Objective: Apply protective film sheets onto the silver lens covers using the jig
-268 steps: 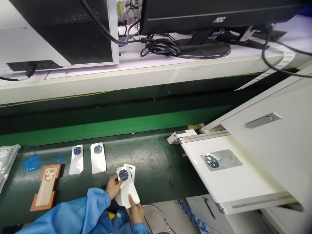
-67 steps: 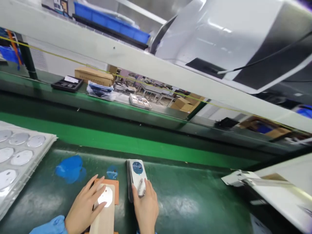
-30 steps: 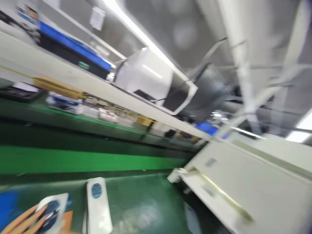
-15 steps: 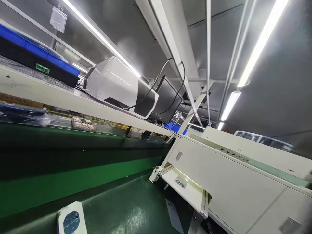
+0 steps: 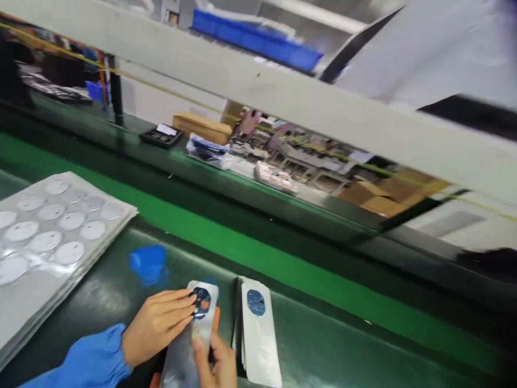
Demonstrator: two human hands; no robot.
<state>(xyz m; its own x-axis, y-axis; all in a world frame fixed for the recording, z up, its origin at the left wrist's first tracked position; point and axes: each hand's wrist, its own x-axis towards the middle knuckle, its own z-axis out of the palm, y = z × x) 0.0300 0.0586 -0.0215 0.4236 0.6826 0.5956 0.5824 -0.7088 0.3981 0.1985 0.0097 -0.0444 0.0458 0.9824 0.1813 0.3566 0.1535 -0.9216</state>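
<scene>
- Pinching a silver, phone-back-shaped panel [image 5: 180, 353] in the head camera's view, the right grip [image 5: 218, 369], a bare hand, sets its thumb on top and curls its fingers at the right-hand edge, probably to steady it.
- The left grip [image 5: 158, 319], a bare hand in a blue cloth sleeve [image 5: 95, 357], lays its straight fingers close together over the panel's dark, rounded camera patch [image 5: 204, 293]. They seem placed for fine contact there. Its thumb is hidden, so I cannot tell whether it pinches.
- The panel is low and near the middle, over an orange block [image 5: 217, 318] that shows at the right edge, lower left and through a hole. The block looks like a support; whether they touch is unclear.
- Just right of it, pale phone-back-shaped panels [image 5: 263, 347] are stacked on the dark green surface [image 5: 343, 350], within easy reach, presumably for handling one by one.
- On the far left lie layered clear-grey sheets [image 5: 30, 310] bearing rows of white, round discs [image 5: 69, 252], apparently kept flat for picking.
- Between the sheets and the held panel sits crumpled-looking bright blue film [image 5: 148, 264], perhaps laid aside.
</scene>
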